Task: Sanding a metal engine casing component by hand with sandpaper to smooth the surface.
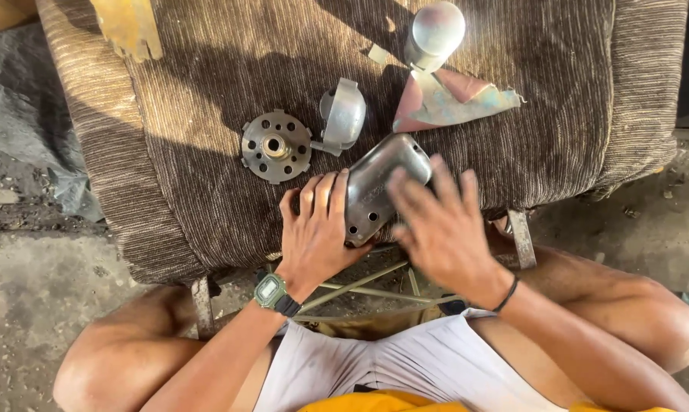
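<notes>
A curved grey metal cover (382, 179) with small holes lies at the near edge of a brown ribbed cloth (207, 114). My left hand (317, 229), with a green watch on the wrist, holds the cover's left side with fingers curled over it. My right hand (440, 225) is blurred and rests flat on the cover's right side, fingers spread. Whether something lies under its palm is hidden.
On the cloth lie a round perforated metal disc (275, 145), a small domed metal part (343, 114), a rounded metal cap (434, 32) and a worn sheet of sandpaper (451, 99). A metal stool frame (359, 286) shows below, on dirty concrete ground (24, 252).
</notes>
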